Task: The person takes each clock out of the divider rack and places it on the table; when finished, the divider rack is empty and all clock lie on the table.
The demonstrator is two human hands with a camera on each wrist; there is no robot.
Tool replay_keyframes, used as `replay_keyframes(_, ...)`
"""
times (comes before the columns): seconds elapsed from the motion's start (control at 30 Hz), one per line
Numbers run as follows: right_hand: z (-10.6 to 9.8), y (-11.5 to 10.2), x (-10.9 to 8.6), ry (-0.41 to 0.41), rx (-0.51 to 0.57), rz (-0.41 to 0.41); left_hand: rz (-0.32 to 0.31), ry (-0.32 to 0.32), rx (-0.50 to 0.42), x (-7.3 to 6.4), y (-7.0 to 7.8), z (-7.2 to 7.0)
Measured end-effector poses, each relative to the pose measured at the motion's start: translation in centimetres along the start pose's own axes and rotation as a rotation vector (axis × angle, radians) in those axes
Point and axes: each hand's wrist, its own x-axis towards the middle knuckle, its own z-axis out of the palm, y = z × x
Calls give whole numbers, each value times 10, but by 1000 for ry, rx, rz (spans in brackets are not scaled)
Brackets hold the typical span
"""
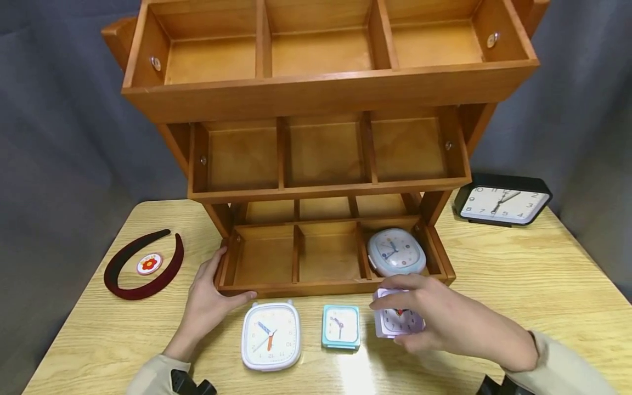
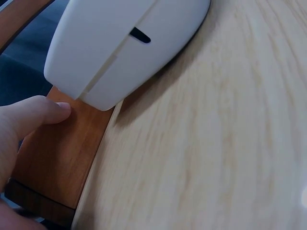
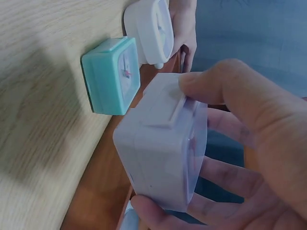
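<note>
My right hand (image 1: 444,318) grips a small light-purple alarm clock (image 1: 401,323) between thumb and fingers, lifted just off the table in front of the bottom tier's right end. In the right wrist view that clock (image 3: 156,148) shows its pale back and side. My left hand (image 1: 203,300) rests against the left front corner of the bottom wooden tray (image 1: 306,289), thumb along its front and fingers along its side. A light-blue rounded alarm clock (image 1: 396,251) lies in the tray's right compartment. Between the hands lie a white square alarm clock (image 1: 271,336) and a small teal one (image 1: 340,326).
Above stand the middle tier (image 1: 326,191) and top tier (image 1: 326,93) of the wooden organizer, each with three compartments. A dark red headband (image 1: 143,291) rings a flower badge (image 1: 149,264) at left. At right stands a black alarm clock (image 1: 503,200).
</note>
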Motion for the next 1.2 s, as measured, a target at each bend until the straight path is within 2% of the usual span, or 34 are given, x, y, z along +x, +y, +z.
replay_keyframes(0.17, 6, 2, -3, -15, 17, 28, -1, 1, 0, 0, 0, 0)
replay_keyframes(0.4, 18, 6, -7, -59, 93, 119, -2, -1, -1, 0, 0, 0)
replay_keyframes(0.6, 32, 14, -7, -142, 165, 209, -4, -2, -3, 0, 0, -1)
replay_keyframes(0.87, 45, 19, -7, -184, 136, 255, -6, -8, 1, 0, 0, 0)
replay_keyframes(1.2, 43, 19, -7, -232, 131, 297, 6, -1, 7, 1, 0, -1)
